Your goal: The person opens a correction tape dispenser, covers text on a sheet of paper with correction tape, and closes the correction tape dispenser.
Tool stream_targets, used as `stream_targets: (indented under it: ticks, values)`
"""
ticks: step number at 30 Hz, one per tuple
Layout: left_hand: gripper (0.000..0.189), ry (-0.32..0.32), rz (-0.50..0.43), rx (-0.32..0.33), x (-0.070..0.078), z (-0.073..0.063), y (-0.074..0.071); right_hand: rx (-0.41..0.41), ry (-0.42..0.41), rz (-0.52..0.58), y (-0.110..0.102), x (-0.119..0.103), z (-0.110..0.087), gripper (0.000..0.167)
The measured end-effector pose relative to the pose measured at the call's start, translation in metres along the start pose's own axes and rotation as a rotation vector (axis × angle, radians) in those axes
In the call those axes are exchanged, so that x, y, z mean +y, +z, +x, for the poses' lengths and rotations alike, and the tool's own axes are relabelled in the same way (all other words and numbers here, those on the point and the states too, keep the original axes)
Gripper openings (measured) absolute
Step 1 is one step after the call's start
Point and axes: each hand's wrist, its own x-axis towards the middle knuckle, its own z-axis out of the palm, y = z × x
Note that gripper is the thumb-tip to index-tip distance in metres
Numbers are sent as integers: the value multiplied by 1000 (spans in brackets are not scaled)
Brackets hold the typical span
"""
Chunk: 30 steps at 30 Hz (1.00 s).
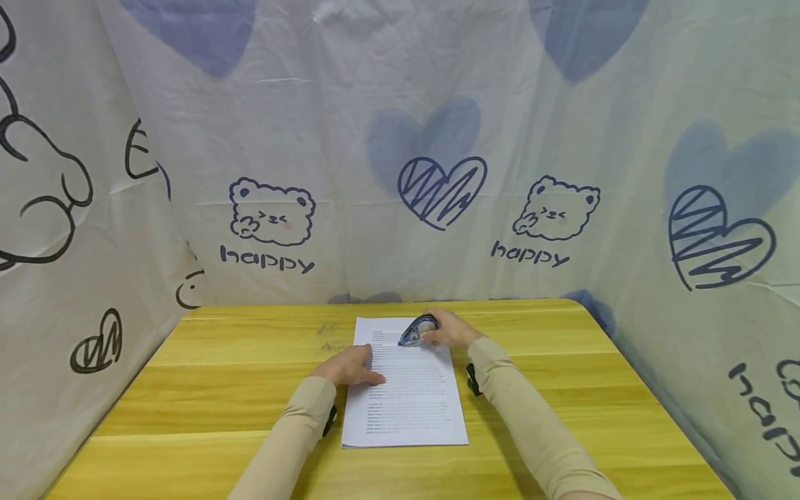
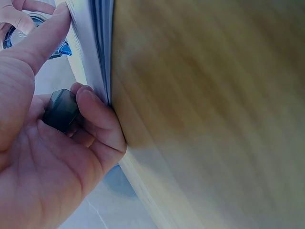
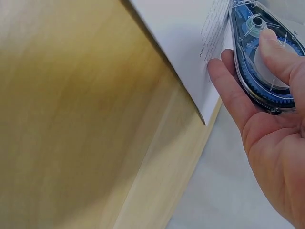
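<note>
A stack of printed paper sheets (image 1: pixel 412 417) lies on the table. My right hand (image 1: pixel 453 329) pinches a clear and blue correction tape dispenser (image 1: pixel 415 331) between thumb and fingers, its tip down at a printed line near the top of the page. The right wrist view shows the dispenser's blue gears (image 3: pixel 250 52) through the clear case. On the left edge of the stack rests my left hand (image 1: pixel 351 367), thumb laid over the top sheet. Its curled fingers hold a small dark cap-like piece (image 2: pixel 62 110), seen in the left wrist view and hidden from the head view.
The yellow wood-grain table (image 1: pixel 219 410) extends around the stack. Faint dark marks (image 1: pixel 328 337) show on it left of the paper's top. A white cloth (image 1: pixel 350 139) printed with hearts and bears hangs behind the table and along both sides.
</note>
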Motion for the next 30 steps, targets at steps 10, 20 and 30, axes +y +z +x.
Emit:
stream_targets:
  ticks: [10,20,30]
  values:
    - [75,4,0,0,0,-2,0,-2,-9,3,-2,-1,-2,44]
    - [83,-2,-14,-10,1,-2,0,5,-15,-5,-4,2,-4,41]
    - [81,3,-21,-8,-1,-1,0,7,-9,-7,-5,3,-6,44]
